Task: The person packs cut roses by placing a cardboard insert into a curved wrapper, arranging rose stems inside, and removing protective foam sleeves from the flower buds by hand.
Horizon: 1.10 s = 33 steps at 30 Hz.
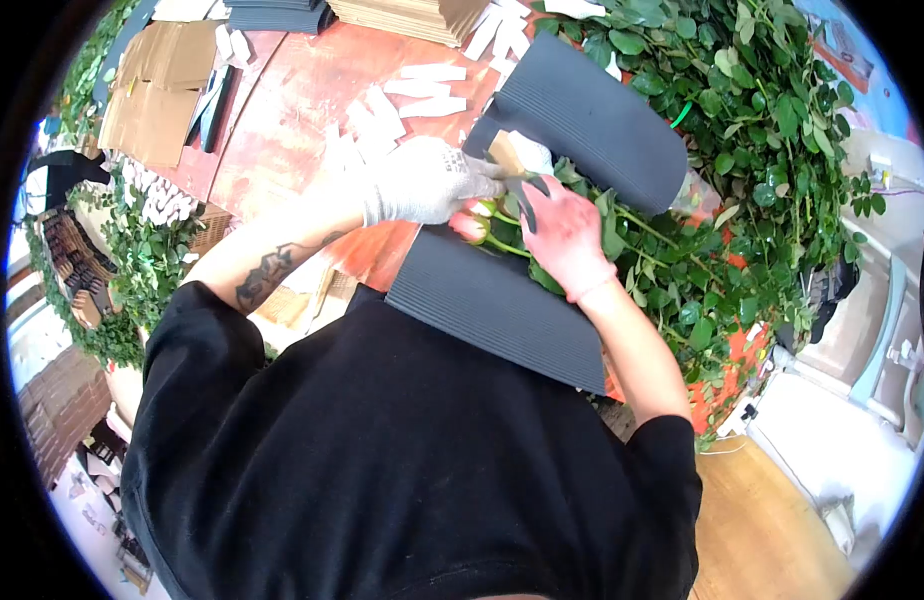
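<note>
So the roses [469, 229] lie by the dark corrugated sheet [497, 308], blooms right beside my gloved left hand [437, 182], stems running off rightward under my right hand [564, 240]. Fingers bent on both, but honestly can't tell what either's gripping.

Roses [469, 228] lie on their sides, pale pink heads toward the left, green leafy stems running off to the right and partly covered. Dark grey corrugated board [497, 310], finely ridged, shows on the near and far sides of them over the desk [287, 110]; whether it is one sheet or two is hidden. Its far part has a rounded right end.
</note>
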Tool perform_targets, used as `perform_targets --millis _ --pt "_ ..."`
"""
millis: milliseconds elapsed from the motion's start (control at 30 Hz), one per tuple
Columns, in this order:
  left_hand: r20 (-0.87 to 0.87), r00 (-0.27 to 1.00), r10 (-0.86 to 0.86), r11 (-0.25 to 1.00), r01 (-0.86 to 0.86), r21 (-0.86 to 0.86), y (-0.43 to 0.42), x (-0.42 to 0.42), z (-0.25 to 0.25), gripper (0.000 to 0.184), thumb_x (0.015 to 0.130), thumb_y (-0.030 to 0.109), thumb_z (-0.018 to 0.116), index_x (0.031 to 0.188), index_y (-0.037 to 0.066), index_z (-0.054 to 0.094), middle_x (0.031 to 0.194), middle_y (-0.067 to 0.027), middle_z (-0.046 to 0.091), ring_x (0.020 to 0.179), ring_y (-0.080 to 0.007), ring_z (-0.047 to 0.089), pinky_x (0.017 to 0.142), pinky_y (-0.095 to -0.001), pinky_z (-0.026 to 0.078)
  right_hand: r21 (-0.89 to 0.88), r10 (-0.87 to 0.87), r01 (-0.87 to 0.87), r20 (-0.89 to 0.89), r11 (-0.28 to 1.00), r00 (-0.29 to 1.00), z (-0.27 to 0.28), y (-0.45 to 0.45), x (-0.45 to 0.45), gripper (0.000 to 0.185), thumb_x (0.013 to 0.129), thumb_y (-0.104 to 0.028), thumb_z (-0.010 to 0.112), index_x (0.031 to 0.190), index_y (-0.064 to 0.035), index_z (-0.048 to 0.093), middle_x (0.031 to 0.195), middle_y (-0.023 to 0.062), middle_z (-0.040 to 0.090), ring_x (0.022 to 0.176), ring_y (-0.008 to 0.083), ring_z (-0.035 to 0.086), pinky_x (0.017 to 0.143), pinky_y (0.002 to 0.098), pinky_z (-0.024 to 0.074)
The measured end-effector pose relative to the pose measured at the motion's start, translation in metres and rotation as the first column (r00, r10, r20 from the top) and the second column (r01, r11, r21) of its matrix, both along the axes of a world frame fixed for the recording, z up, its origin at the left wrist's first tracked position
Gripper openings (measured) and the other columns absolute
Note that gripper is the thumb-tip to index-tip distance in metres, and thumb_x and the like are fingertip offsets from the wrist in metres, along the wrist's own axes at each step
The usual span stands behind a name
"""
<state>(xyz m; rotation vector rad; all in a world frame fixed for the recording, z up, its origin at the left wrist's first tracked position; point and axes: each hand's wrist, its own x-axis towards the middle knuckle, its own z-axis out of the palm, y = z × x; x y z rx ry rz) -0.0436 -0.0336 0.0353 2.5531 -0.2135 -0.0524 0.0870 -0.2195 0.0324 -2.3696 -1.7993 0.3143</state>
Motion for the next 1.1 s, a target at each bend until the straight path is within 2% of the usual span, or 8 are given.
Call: perform_targets --millis 67,267,433,567,633,867,1033,1100 --pt "-0.101 0.995 0.022 0.999 -0.017 0.046 0.000 -0.001 0.000 0.038 0.081 0.012 0.057 0.118 0.015 0.062 0.124 -0.0028 0.059 0.095 -0.0246 0.065 0.075 -0.0338 0.053 0.117 -0.118 0.100 0.157 0.988 0.981 0.013 -0.005 0.003 0.039 0.076 -0.027 0.065 0.111 -0.0117 0.060 0.114 0.0112 0.059 0.085 0.0249 0.064 0.075 0.0346 0.0515" --pt "0.036 0.999 0.023 1.000 -0.022 -0.020 0.000 -0.004 -0.011 0.041 0.080 0.027 0.066 0.119 0.015 0.061 0.126 -0.0013 0.058 0.086 -0.0243 0.066 0.067 -0.0340 0.053 -0.030 -0.204 0.217 0.242 0.976 0.949 -0.006 0.008 0.015 0.047 0.074 -0.027 0.069 0.116 -0.0101 0.057 0.111 0.0090 0.061 0.096 0.0272 0.062 0.082 0.0375 0.0499" --pt "0.022 0.999 -0.025 0.999 0.026 -0.024 0.001 -0.006 -0.010 0.037 0.082 0.028 0.063 0.116 0.014 0.062 0.126 -0.0009 0.058 0.087 -0.0252 0.066 0.065 -0.0353 0.053 0.160 -0.143 0.169 -0.165 0.972 0.976 0.002 0.018 0.017 0.040 0.071 -0.009 0.067 0.111 -0.0101 0.060 0.106 0.0107 0.063 0.097 0.0303 0.060 0.085 0.0392 0.0474" --pt "-0.030 0.999 -0.029 0.999 0.030 0.024 -0.002 -0.006 -0.004 0.040 0.078 0.009 0.059 0.117 0.011 0.060 0.128 -0.0055 0.056 0.087 -0.0250 0.067 0.069 -0.0347 0.053 -0.029 -0.165 0.165 0.005 0.986 0.986 -0.003 0.020 0.015 0.041 0.074 -0.015 0.066 0.115 -0.0093 0.058 0.114 0.0165 0.060 0.099 0.0315 0.061 0.086 0.0395 0.0488" --pt "0.059 0.998 0.014 0.999 -0.011 -0.048 -0.002 -0.008 -0.019 0.034 0.082 0.024 0.062 0.114 0.013 0.063 0.121 -0.0025 0.061 0.086 -0.0264 0.066 0.067 -0.0353 0.053 -0.038 -0.137 0.140 0.067 0.989 0.988 -0.010 0.018 0.017 0.042 0.075 -0.016 0.066 0.116 -0.0088 0.058 0.117 0.0172 0.058 0.100 0.0312 0.061 0.086 0.0392 0.0489" --pt "0.183 0.942 0.280 0.959 -0.267 -0.096 0.015 0.010 -0.011 0.024 0.088 0.023 0.055 0.106 0.010 0.062 0.100 -0.0066 0.064 0.089 -0.0264 0.064 0.077 -0.0372 0.050 -0.079 -0.107 0.122 0.168 0.989 0.980 -0.018 0.013 0.014 0.043 0.076 -0.018 0.063 0.117 -0.0075 0.057 0.122 0.0187 0.055 0.101 0.0299 0.061 0.089 0.0378 0.0479" --pt "0.093 0.958 0.271 0.963 -0.270 -0.021 0.013 0.026 -0.022 0.020 0.088 0.025 0.055 0.097 0.008 0.062 0.091 -0.0076 0.063 0.088 -0.0281 0.062 0.077 -0.0386 0.048 -0.041 -0.089 0.098 0.194 0.994 0.977 -0.024 0.012 0.016 0.044 0.075 -0.017 0.063 0.117 -0.0047 0.056 0.118 0.0193 0.056 0.101 0.0297 0.060 0.090 0.0374 0.0472" --pt "0.129 0.947 0.295 0.956 -0.294 -0.028 0.018 0.026 -0.034 0.018 0.087 0.025 0.056 0.092 0.008 0.062 0.087 -0.0097 0.063 0.085 -0.0295 0.061 0.075 -0.0393 0.047 0.015 -0.076 0.075 0.203 0.997 0.976 -0.021 0.010 0.016 0.038 0.079 -0.012 0.051 0.116 -0.0024 0.057 0.113 0.0206 0.059 0.093 0.0300 0.063 0.085 0.0363 0.0492"
